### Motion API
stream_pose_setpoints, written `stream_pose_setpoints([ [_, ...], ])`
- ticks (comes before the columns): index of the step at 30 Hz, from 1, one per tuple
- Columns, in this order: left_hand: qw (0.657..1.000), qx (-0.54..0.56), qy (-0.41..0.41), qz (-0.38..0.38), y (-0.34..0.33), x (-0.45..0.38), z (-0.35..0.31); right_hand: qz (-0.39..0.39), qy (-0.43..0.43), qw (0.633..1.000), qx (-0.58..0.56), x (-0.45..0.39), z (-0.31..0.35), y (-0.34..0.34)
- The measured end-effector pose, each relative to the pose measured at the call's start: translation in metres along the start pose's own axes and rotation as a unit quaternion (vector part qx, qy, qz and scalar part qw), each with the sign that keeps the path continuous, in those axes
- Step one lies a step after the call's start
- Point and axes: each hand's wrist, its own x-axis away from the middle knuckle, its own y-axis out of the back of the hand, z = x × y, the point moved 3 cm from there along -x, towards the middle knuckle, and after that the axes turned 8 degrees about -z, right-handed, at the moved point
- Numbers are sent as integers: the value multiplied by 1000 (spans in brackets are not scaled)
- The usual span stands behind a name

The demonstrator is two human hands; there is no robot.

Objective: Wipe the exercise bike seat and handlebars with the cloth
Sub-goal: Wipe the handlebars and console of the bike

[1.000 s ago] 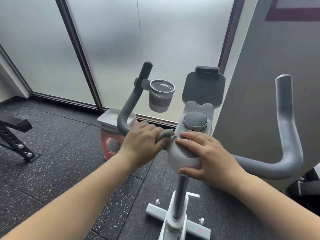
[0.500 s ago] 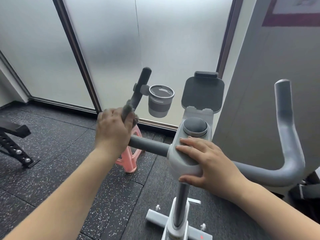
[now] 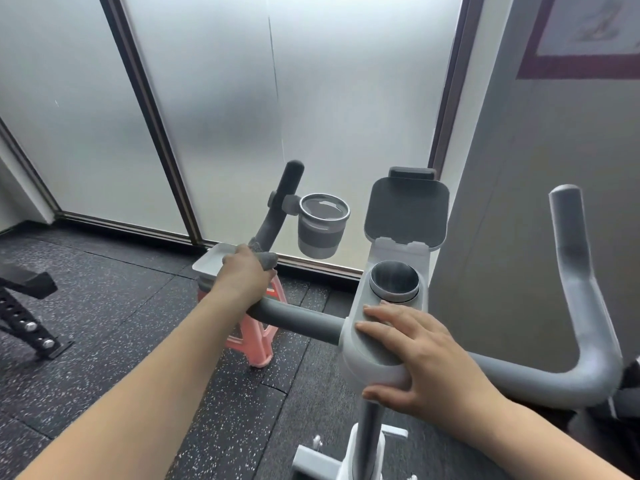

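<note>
The exercise bike (image 3: pixel 377 344) fills the lower right of the view, its handlebars (image 3: pixel 298 318) running out sideways from the grey centre housing (image 3: pixel 367 355) and curving upward at both ends. The right hand (image 3: pixel 420 355) lies flat and open over that housing, fingers spread and gripping nothing, likely to steady the bike against the rubbing. The left hand (image 3: pixel 242 277) is closed around the bend of the left bar with the grey cloth (image 3: pixel 266 259) wrapped under it, so fabric rather than skin meets the bar; a fold of cloth pokes out above the knuckles. Just above this grip the bar rises to its dark end, where a cup holder (image 3: pixel 320 226) is clamped on. Behind the hand stands a pink stool (image 3: pixel 256 341). The seat is out of view.
</note>
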Motion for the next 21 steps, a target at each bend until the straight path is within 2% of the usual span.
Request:
stream_pose_setpoints([
  [4,998,26,-51,14,4,-13,-4,-6,0,1000,3,0,0,-1],
  [8,991,98,-82,34,12,-20,-3,-25,11,999,16,-1,-1,-1],
  [9,989,119,-87,15,15,-20,-4,-28,13,999,18,-1,-1,-1],
  [11,979,151,-114,-75,24,-19,-11,-31,16,999,19,-2,0,-1],
  [13,954,190,-151,-174,37,-16,-26,-33,20,999,18,-2,-1,-1],
  [15,928,239,-180,-224,47,-19,-47,-30,24,999,20,-2,-3,-1],
  [18,914,273,-218,-206,45,-44,-83,-9,18,999,24,-3,-3,0],
  [21,953,173,-214,-124,22,-76,-108,-6,23,1000,9,-3,-4,1],
])
